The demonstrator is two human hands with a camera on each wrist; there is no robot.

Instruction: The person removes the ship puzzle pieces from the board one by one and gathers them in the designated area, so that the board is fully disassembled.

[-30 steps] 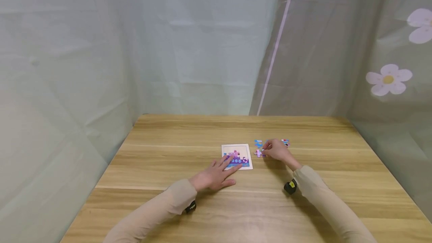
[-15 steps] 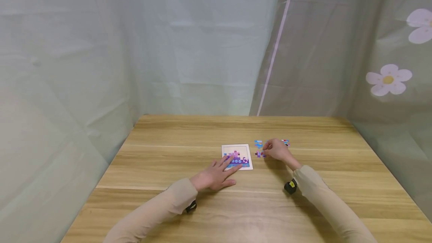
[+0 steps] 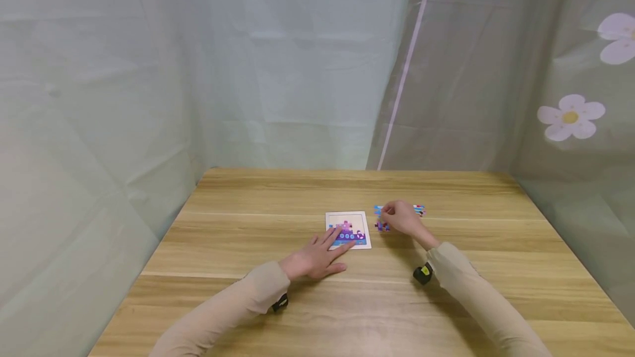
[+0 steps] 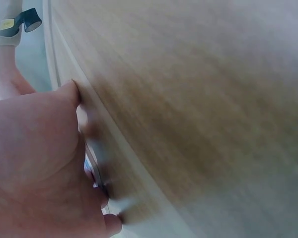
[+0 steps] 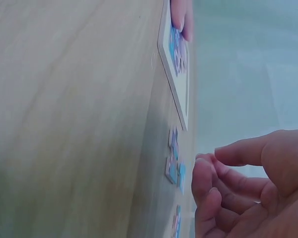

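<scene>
My left hand (image 3: 322,255) lies flat with spread fingers over the lower part of a white-framed jigsaw puzzle board (image 3: 368,230). Joined purple, pink and blue pieces on the board make part of a ship picture. In the left wrist view the palm of the left hand (image 4: 37,163) hides most of the board. My right hand (image 3: 402,217) hovers over loose puzzle pieces right of the board. Its fingers are loosely curled, with thumb and forefinger close together and nothing seen between them in the right wrist view. A purple puzzle piece (image 3: 381,227) lies just below its fingertips.
More loose pieces lie by the right hand: a blue puzzle piece (image 3: 378,208) behind its fingertips and a multicoloured puzzle piece (image 3: 420,210) beyond its knuckles. The wooden table (image 3: 278,191) ends at a grey-green curtain (image 3: 297,98) at the back and sides.
The piece by the right fingertips has turned from pinkish to purple-looking. My right hand has come off it, shifting slightly left and away from me. The left hand has stayed put.
</scene>
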